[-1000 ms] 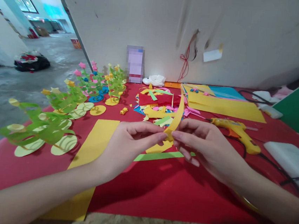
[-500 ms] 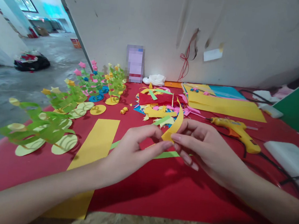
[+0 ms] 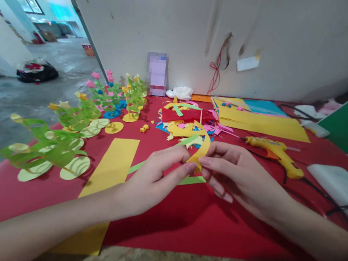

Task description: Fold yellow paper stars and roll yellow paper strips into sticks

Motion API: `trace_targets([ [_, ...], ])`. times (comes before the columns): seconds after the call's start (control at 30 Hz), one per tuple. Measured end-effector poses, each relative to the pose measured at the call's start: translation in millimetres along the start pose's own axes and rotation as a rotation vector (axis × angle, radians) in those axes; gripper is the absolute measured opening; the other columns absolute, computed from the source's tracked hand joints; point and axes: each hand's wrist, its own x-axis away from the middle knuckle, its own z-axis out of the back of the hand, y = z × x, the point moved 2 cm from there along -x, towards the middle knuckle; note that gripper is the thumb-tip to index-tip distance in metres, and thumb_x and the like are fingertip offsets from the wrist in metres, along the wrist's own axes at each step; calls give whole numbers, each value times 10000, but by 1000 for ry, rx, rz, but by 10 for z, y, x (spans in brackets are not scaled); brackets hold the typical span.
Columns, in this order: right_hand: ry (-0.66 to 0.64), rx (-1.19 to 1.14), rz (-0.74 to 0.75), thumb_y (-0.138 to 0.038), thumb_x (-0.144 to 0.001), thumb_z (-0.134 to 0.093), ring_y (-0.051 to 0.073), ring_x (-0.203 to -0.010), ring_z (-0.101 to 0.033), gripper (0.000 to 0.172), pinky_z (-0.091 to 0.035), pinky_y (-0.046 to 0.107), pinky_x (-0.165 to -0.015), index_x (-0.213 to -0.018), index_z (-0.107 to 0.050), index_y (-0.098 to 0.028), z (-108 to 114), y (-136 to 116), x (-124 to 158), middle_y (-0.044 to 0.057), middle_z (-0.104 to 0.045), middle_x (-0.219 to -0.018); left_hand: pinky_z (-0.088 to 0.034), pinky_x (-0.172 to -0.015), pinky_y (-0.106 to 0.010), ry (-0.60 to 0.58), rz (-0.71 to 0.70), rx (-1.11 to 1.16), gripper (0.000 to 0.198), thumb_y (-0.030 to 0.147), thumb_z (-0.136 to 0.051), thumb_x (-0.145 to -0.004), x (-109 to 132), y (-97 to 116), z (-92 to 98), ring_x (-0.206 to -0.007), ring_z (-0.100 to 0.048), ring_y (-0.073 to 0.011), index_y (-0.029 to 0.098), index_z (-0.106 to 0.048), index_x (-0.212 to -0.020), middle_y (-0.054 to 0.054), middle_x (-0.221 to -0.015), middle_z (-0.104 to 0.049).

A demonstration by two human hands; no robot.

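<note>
While the strip [image 3: 203,146] is pinched by left hand [image 3: 154,174] and right hand [image 3: 238,174], its free end is seen shorter than before, evidently rolled in.

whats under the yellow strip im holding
Below the yellow strip, pinched by left hand and right hand, a green paper strip lies on the red cloth; the left hand covers its middle.

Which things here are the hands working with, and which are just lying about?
In hand: yellow paper strip, pinched between left hand and right hand.
Lying about: glue gun, scrap pile, yellow sheets, green paper plants.
</note>
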Motion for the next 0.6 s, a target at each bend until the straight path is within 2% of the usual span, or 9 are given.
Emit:
trace_targets([
  [0.17, -13, -43, -35, -224, -737, -590, 8, -358, -408, 76, -310, 104, -295, -713, -546, -167, -5, 5, -1, -45, -562, -605, -350, -603, -169, 26, -37, 41, 212, 184, -402, -871, -6, 24, 15, -657, -440, -84, 169, -496, -681, 27, -693, -477],
  [0.27, 25, 127, 44, -265, -756, -572, 18, -359, -414, 108, -324, 115, -302, -718, -577, -164, -12, -21, 8, -39, -558, -568, -343, -590, -172, 55, 23, 111, 215, 200, -418, -867, 3, 16, 20, -643, -430, -84, 172, -521, -680, 30, -670, -474],
  [0.4, 171, 515, 339, -193, -775, -542, 27, -367, -439, 108, -378, 120, -370, -688, -600, -167, -33, -81, 58, -63, -500, -450, -345, -597, -176, 82, 178, 301, 227, 247, -442, -859, 6, -27, 11, -632, -430, -83, 181, -552, -671, 35, -635, -485],
  [0.5, 291, 724, 590, -117, -762, -532, 45, -443, -510, 115, -423, 129, -435, -772, -633, -170, -34, -90, 98, -49, -564, -521, -341, -592, -174, 113, 242, 446, 222, 258, -483, -838, 0, -62, 5, -615, -427, -78, 180, -580, -653, 37, -605, -490],
  [0.6, 347, 905, 770, -90, -742, -551, 70, -534, -569, 128, -454, 150, -491, -798, -647, -155, -28, -81, 112, -8, -651, -649, -341, -585, -183, 143, 303, 533, 188, 250, -527, -809, 1, -90, 4, -603, -429, -79, 177, -612, -657, 33, -590, -500],
])
